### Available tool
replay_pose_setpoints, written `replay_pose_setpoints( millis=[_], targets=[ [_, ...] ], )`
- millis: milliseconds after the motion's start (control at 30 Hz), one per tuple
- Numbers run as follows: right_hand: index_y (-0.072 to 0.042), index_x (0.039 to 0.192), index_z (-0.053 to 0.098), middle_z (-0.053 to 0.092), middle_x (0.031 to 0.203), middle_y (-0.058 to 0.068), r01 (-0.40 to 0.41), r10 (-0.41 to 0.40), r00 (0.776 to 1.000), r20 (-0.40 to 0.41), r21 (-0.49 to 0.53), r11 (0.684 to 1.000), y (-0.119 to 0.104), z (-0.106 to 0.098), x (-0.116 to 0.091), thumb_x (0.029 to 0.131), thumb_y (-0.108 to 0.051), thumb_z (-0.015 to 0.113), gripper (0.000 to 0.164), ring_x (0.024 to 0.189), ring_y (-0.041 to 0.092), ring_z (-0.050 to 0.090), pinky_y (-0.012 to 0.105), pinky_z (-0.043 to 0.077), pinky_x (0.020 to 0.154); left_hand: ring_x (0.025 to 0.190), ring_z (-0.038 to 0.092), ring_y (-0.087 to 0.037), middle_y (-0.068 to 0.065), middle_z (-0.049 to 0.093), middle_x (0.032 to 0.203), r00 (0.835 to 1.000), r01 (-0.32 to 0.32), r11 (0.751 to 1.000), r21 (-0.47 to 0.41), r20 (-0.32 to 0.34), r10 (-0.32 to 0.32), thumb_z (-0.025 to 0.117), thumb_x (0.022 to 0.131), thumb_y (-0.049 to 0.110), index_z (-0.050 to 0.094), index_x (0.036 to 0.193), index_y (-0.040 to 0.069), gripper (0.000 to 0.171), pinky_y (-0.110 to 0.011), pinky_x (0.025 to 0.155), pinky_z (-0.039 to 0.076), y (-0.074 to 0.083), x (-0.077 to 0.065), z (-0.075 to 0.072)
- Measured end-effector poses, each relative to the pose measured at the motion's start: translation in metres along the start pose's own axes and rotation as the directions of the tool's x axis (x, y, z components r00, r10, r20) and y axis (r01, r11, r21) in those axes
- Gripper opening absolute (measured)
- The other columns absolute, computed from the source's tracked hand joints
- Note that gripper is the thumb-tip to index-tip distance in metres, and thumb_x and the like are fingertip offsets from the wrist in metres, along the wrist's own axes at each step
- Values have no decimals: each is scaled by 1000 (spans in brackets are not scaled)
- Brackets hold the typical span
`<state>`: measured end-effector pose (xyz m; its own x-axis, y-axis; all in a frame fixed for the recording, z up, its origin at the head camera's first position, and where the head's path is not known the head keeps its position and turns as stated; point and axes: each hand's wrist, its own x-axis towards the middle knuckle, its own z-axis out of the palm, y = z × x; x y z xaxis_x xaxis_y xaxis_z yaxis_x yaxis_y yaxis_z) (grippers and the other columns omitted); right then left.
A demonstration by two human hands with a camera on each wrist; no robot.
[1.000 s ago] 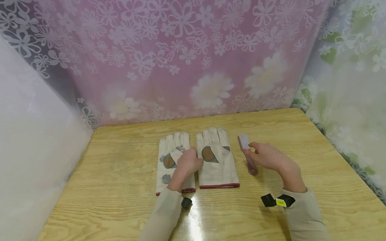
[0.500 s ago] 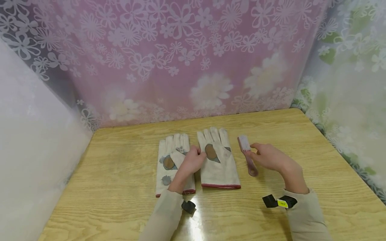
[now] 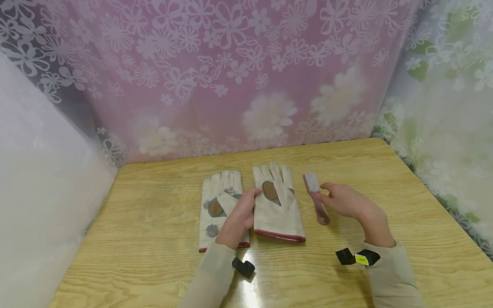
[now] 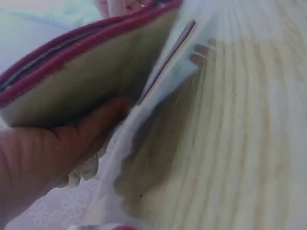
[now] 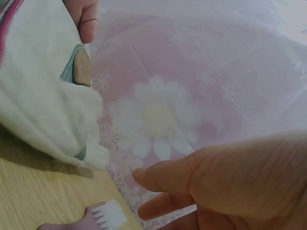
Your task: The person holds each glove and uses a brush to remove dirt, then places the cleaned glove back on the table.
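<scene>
My left hand (image 3: 243, 209) grips the left edge of a cream work glove (image 3: 280, 214) with a brown oval patch and red cuff trim. The thumb lies on top, and the cuff is tilted up off the table. In the left wrist view the red-edged cuff (image 4: 72, 52) stands above the hand (image 4: 43, 158). A second, stained glove (image 3: 221, 184) lies flat at left, partly behind my left forearm. My right hand (image 3: 346, 200) hovers beside a scrub brush (image 3: 319, 205) with white bristles and a mauve handle. In the right wrist view its fingers (image 5: 165, 177) are apart from the brush (image 5: 108, 215).
The wood-grain table (image 3: 154, 222) carries the gloves and brush. A pink floral curtain (image 3: 215, 107) hangs behind its back edge. Pale cloth (image 3: 46, 171) hangs on the left and green-patterned cloth (image 3: 443, 149) on the right.
My left hand has taken hold of the right-hand glove, turned palm-side toward it and lifted its edge, tilting the glove. My right hand and the brush have stayed nearly in place.
</scene>
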<state>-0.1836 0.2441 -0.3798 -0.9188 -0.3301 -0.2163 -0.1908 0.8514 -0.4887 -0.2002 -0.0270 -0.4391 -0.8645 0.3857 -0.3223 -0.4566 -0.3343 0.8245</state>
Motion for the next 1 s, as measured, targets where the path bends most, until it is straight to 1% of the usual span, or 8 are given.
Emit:
replay_pose_setpoints(
  millis=[133, 267, 333, 467, 567, 767, 867, 1000],
  targets=[
    [14, 137, 46, 63, 120, 29, -8, 8, 1000, 4, 2, 1000, 1, 0, 0, 104, -31, 50, 56, 102, 37, 64, 49, 53, 78, 105, 54, -11, 1, 54, 114, 1000, -17, 997, -75, 12, 18, 28, 102, 26, 43, 127, 9, 34, -28, 92, 44, 2, 0, -2],
    [14, 136, 46, 63, 120, 30, -1, 1, 1000, 2, 2, 1000, 2, 0, 1, 104, -28, 49, 53, 102, 38, 64, 49, 53, 78, 95, 56, -8, 4, 57, 104, 998, -46, 994, -101, 29, 49, 30, 99, 26, 46, 112, 13, 25, -24, 85, 47, 9, -4, -2],
    [14, 136, 47, 63, 120, 30, 4, -4, 1000, 1, 2, 1000, 3, 0, 0, 104, -27, 49, 52, 102, 38, 64, 49, 53, 78, 89, 58, -7, 4, 58, 99, 997, -64, 994, -88, 24, 67, 34, 96, 22, 45, 111, 10, 23, -22, 80, 49, 11, -6, -2],
    [14, 135, 47, 63, 119, 31, 12, -12, 1000, -8, -8, 1000, 2, -1, 0, 103, -26, 49, 52, 100, 37, 65, 49, 54, 77, 88, 60, -8, -1, 55, 106, 995, -91, 995, -41, 29, 92, 40, 91, 13, 31, 139, 4, 50, -22, 78, 52, 14, -10, -3],
    [14, 134, 49, 63, 118, 30, 15, -15, 1000, -15, -6, 1000, 2, 0, 0, 103, -27, 50, 51, 97, 35, 65, 48, 54, 77, 93, 62, -11, -3, 53, 115, 991, -116, 993, -18, 65, 117, 44, 89, 6, 19, 151, 10, 66, -25, 79, 54, 15, -13, -4],
    [17, 131, 49, 61, 120, 35, -6, 5, 1000, -27, -36, 999, 4, 1, -1, 101, -23, 53, 51, 101, 42, 64, 53, 53, 81, 99, 66, -16, -1, 59, 116, 958, -226, 974, -22, 173, 226, 49, 90, -5, 38, 138, 17, 54, -33, 82, 57, 24, -20, -2],
    [20, 129, 48, 57, 122, 39, -55, 53, 998, -38, -52, 997, 6, 0, -1, 99, -20, 55, 51, 106, 48, 61, 56, 52, 85, 98, 67, -16, -1, 59, 115, 940, -292, 955, -40, 170, 295, 50, 88, -10, 41, 133, 17, 53, -33, 81, 58, 31, -25, -1],
    [21, 126, 50, 56, 123, 39, -123, 121, 992, -46, -52, 991, 8, 1, 2, 97, -20, 56, 50, 108, 49, 59, 56, 51, 86, 101, 66, -16, -2, 57, 118, 919, -365, 930, -39, 142, 367, 49, 86, -16, 38, 137, 18, 62, -31, 82, 57, 41, -32, 1]
  ],
)
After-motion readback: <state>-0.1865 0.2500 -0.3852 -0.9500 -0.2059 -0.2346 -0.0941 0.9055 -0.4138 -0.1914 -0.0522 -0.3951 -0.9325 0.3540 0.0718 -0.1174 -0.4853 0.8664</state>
